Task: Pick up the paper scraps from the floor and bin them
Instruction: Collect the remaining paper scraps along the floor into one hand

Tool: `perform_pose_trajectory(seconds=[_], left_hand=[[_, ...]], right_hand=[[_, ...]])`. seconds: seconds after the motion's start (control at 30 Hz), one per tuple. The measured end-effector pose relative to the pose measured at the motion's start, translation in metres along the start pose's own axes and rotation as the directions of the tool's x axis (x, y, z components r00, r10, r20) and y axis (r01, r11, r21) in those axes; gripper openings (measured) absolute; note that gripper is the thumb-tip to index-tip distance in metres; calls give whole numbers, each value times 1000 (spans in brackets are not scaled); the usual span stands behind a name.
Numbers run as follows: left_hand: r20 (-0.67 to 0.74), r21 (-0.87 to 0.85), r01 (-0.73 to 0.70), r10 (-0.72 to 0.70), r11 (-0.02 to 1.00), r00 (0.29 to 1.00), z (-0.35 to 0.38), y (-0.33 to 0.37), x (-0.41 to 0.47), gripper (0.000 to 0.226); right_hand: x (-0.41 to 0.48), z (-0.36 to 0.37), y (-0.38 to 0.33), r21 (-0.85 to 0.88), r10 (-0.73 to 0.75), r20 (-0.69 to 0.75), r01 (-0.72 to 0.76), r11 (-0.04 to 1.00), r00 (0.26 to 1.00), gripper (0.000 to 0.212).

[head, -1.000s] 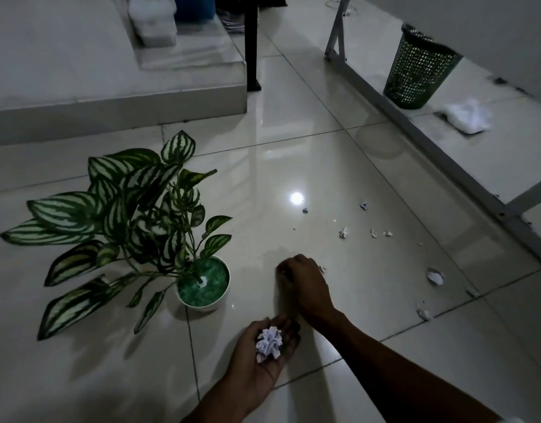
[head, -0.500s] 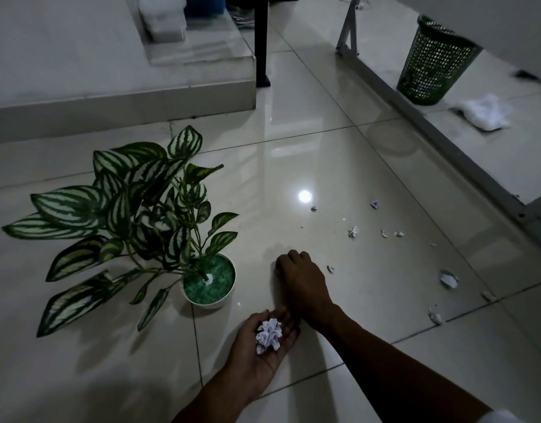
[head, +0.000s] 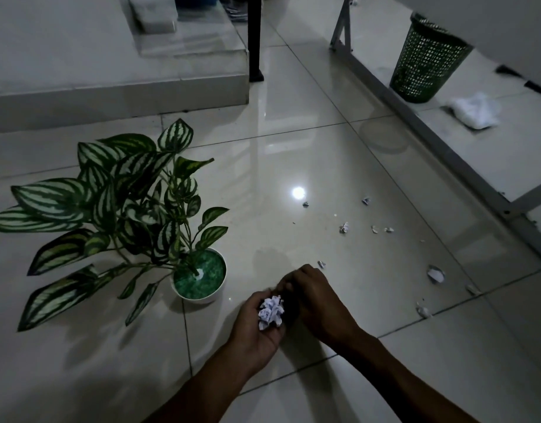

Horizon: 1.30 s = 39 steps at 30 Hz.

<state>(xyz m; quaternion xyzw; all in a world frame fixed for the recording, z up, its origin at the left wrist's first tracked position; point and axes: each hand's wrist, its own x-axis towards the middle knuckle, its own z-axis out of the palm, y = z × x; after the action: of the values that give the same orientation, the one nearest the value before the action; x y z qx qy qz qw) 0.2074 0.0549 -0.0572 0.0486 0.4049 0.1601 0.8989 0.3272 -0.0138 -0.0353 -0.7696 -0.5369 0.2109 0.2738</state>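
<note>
My left hand [head: 257, 326] is palm up low in the middle, cupping a wad of crumpled white paper scraps [head: 271, 312]. My right hand [head: 316, 303] is beside it, fingers curled over the left palm's far edge; whether it holds a scrap is hidden. Several small paper scraps lie on the glossy tiles: one just beyond my fingers [head: 321, 264], others at centre right [head: 343, 228] and a larger one further right [head: 435, 274]. A green mesh bin [head: 425, 59] stands upright at the top right, beyond a grey metal frame rail.
A potted plant with striped leaves [head: 199, 274] stands close left of my hands. A raised tiled step [head: 116, 93] runs across the top left, with a black post [head: 254, 38] at its corner. The grey frame rail [head: 446, 154] crosses diagonally on the right; a crumpled white cloth [head: 475, 112] lies beyond it.
My right hand has lifted off the floor and come back against my left palm. The left hand has risen slightly with the wad. The view has shifted a little.
</note>
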Motion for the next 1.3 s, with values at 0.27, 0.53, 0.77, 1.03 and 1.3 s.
perform_pose_trajectory(seconds=[0.27,0.53,0.77,1.03,1.3], left_hand=[[67,59,-2,-2,998,998,0,-1,6,38],[54,58,20,-23,998,998,-6,-1,13,44],[28,84,23,-25,996,999,2,-3,20,41],[52,91,-16,12,996,999,25,13,29,42],[81,26,2,-4,1000,997,24,22,39,46]], right_hand=[[-4,-16,24,261,264,-213,-205,943,941,10],[13,-11,70,11,346,-239,-354,935,907,28],[19,-16,53,36,274,-172,-272,962,946,11],[18,-27,5,155,70,44,-76,985,997,18],[107,-46,62,73,312,-172,-304,950,934,32]])
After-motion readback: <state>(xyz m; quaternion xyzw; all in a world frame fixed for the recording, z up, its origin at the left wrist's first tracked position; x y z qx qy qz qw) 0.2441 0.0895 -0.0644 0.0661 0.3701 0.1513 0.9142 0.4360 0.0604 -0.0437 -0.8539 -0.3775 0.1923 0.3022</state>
